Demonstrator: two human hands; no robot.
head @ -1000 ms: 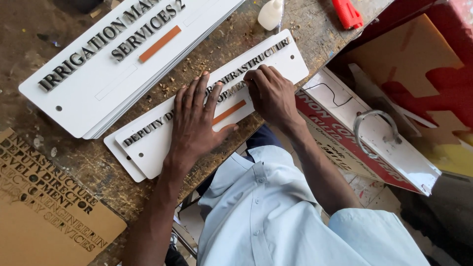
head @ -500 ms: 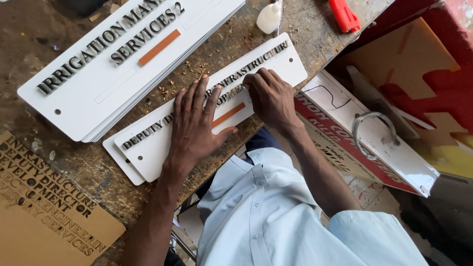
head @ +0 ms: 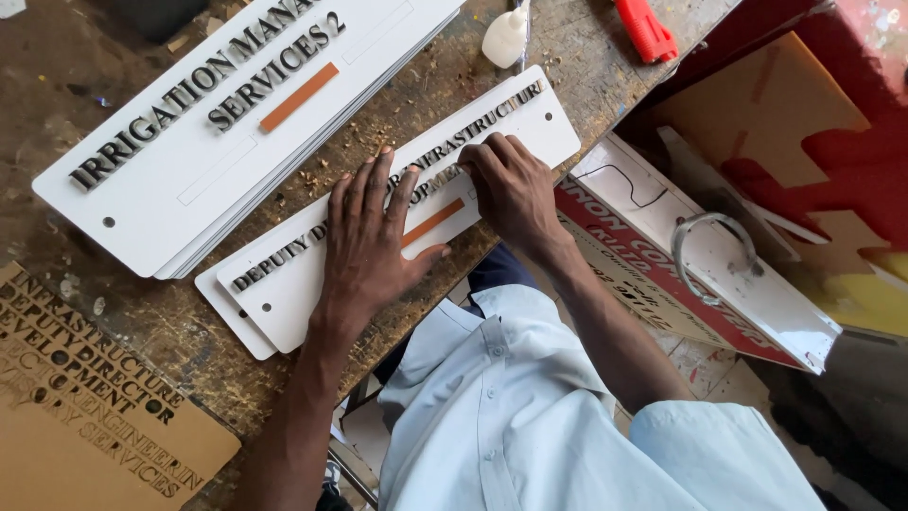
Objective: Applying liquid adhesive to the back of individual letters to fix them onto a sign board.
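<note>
A long white sign plate (head: 284, 293) with raised dark letters and an orange bar lies on the worn wooden bench (head: 180, 331), stacked on a second white plate. My left hand (head: 374, 241) lies flat on its middle, fingers spread, pressing it down. My right hand (head: 511, 185) rests on the plate just to the right, fingers curled over the lettering. Whether the fingertips pinch a letter is hidden.
A bigger stack of white sign plates (head: 218, 142) lies at the upper left. A brown board with cut-out letters (head: 85, 416) sits at the lower left. A small white bottle (head: 504, 38) and red tool (head: 648, 28) lie at the top. Boards and a metal loop (head: 714, 255) lie beside the bench.
Both hands stay on the plate; my left hand has slid slightly right along it. The plate has not shifted.
</note>
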